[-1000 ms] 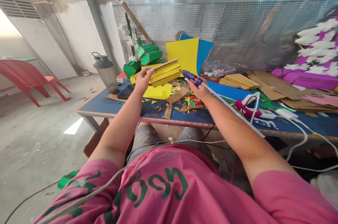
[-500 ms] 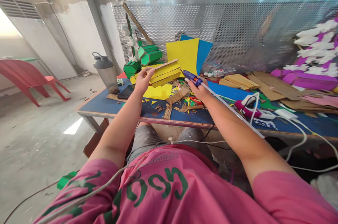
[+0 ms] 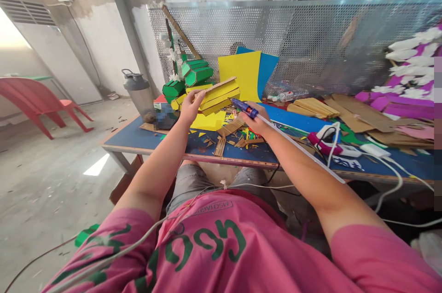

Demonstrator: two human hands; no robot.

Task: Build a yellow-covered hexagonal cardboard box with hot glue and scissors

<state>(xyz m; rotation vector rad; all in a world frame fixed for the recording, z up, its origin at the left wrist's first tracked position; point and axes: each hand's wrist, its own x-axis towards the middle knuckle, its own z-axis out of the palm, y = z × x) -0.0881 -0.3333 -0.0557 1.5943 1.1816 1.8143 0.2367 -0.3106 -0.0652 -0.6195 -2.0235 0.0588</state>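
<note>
My left hand (image 3: 189,106) grips the near end of a yellow cardboard piece with brown corrugated edges (image 3: 218,93), held up above the blue table (image 3: 138,134). My right hand (image 3: 254,120) is closed round a blue glue gun (image 3: 243,106). The gun's nozzle points left at the lower right edge of the yellow piece, almost touching it. A long clear glue stick (image 3: 304,148) runs back from the gun along my right forearm.
Cardboard scraps (image 3: 228,134) litter the table under my hands. Green cardboard shapes (image 3: 188,77), yellow and blue sheets (image 3: 247,70) and a perforated metal screen (image 3: 311,40) stand behind. A shaker bottle (image 3: 138,93) is at the left, white cables and adapters (image 3: 348,148) at the right. A red chair (image 3: 37,104) stands far left.
My right hand has brought the glue gun left and slightly down, closer to the yellow cardboard piece. My left hand keeps the piece almost where it was.
</note>
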